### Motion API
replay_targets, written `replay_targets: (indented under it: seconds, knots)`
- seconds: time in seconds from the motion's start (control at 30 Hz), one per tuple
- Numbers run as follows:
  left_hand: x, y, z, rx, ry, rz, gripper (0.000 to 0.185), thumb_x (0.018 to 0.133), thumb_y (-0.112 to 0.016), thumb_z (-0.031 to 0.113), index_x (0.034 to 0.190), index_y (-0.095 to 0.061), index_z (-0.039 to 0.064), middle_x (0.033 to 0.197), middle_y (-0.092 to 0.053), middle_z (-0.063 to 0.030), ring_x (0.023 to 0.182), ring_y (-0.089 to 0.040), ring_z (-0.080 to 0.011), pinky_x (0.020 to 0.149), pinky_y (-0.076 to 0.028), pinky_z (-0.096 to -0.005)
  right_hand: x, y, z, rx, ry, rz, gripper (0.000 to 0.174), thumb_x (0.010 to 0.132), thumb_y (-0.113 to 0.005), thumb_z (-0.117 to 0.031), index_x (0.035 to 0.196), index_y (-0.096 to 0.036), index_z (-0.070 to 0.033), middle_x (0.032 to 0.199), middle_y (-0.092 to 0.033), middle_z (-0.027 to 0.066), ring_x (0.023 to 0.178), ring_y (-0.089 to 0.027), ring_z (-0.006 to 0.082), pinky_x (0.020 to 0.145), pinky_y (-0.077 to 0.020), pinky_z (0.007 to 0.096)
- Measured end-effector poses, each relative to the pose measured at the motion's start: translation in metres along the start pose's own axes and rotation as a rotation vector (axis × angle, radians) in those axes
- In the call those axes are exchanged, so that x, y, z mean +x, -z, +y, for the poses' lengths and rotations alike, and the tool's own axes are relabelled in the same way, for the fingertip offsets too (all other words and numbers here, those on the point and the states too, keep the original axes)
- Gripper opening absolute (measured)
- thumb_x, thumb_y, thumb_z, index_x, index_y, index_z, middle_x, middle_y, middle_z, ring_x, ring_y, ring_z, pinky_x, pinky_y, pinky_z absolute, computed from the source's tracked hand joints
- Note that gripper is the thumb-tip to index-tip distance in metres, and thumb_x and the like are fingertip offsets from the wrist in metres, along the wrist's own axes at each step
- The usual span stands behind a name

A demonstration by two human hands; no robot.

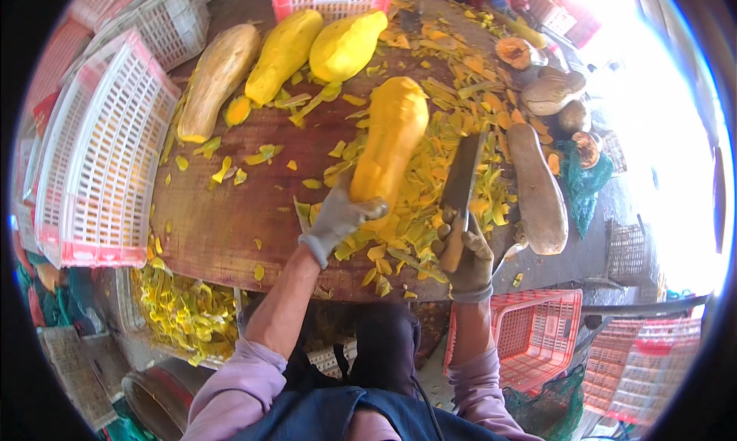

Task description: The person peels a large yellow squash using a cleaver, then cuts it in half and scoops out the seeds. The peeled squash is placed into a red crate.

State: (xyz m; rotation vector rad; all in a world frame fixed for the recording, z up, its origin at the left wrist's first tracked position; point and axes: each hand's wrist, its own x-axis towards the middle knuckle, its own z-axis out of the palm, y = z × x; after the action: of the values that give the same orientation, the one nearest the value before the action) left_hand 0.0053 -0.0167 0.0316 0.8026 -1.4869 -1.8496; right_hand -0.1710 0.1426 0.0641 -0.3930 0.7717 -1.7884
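Observation:
My left hand (339, 216), in a grey glove, grips the near end of a peeled yellow squash (391, 136) held over the table. In my gloved right hand (467, 254) is a cleaver (460, 176) with a wooden handle, its broad blade pointing away from me. Beneath both hands a heap of yellow-green peelings (426, 211) covers the wooden tabletop (224, 222). To the right of the cleaver lies a tan unpeeled squash (538, 190). Part of a spoon (511, 254) shows beside my right wrist.
Two peeled squashes (285, 55) and a tan squash (219, 81) lie at the far left. Plastic crates (109, 147) stand along the left edge; a red crate (535, 337) sits below right. Cut squash pieces (514, 52) lie far right, near another person's gloved hand (498, 0).

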Motion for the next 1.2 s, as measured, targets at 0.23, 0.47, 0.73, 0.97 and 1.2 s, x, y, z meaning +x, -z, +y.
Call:
replay_targets:
  seconds: [0.23,0.47,0.73,0.97,1.2]
  knots:
    - [-0.013,-0.023,0.003,1.024,0.061,0.076,0.098,0.068,-0.078,0.039,0.147,-0.032,0.004,0.131,-0.047,-0.0296,0.117,-0.055,-0.0431,0.097,-0.048,-0.0468,0.014,0.014,0.009,0.153,-0.097,0.346,0.015,0.099,-0.056,-0.023,0.088,-0.050,-0.014,0.064,-0.045,-0.0018,0.051,-0.038,0.0116,0.047,-0.0355,0.0280]
    - [-0.010,-0.029,0.004,1.103,-0.060,0.071,0.097,0.067,-0.080,0.037,0.146,-0.032,0.005,0.128,-0.050,-0.0301,0.111,-0.058,-0.0452,0.093,-0.050,-0.0472,0.028,-0.005,0.036,-0.418,0.016,0.523,0.014,0.095,-0.058,-0.019,0.093,-0.057,-0.005,0.065,-0.051,0.0042,0.049,-0.049,0.0173,0.044,-0.0414,0.0318]
    - [-0.007,-0.028,0.000,1.044,-0.005,0.061,0.097,0.068,-0.081,0.034,0.146,-0.033,0.003,0.128,-0.052,-0.0289,0.111,-0.058,-0.0447,0.093,-0.050,-0.0467,0.039,-0.011,0.045,-0.325,0.046,0.558,0.012,0.095,-0.058,-0.017,0.094,-0.057,-0.004,0.067,-0.052,0.0044,0.049,-0.048,0.0168,0.044,-0.0404,0.0326]
    - [-0.010,-0.031,-0.002,1.113,-0.063,0.068,0.096,0.070,-0.079,0.035,0.148,-0.032,0.004,0.128,-0.052,-0.0297,0.112,-0.058,-0.0443,0.091,-0.051,-0.0468,0.036,-0.020,0.045,-0.304,0.036,0.541,0.013,0.096,-0.056,-0.016,0.094,-0.058,-0.003,0.066,-0.052,0.0048,0.049,-0.049,0.0163,0.044,-0.0419,0.0314]
    - [-0.010,-0.029,-0.004,1.129,-0.085,0.071,0.098,0.071,-0.079,0.036,0.150,-0.030,0.004,0.132,-0.050,-0.0305,0.116,-0.056,-0.0446,0.096,-0.049,-0.0451,0.038,-0.020,0.045,-0.337,0.034,0.565,0.014,0.096,-0.056,-0.014,0.094,-0.059,-0.001,0.066,-0.055,0.0058,0.047,-0.051,0.0157,0.043,-0.0432,0.0295]
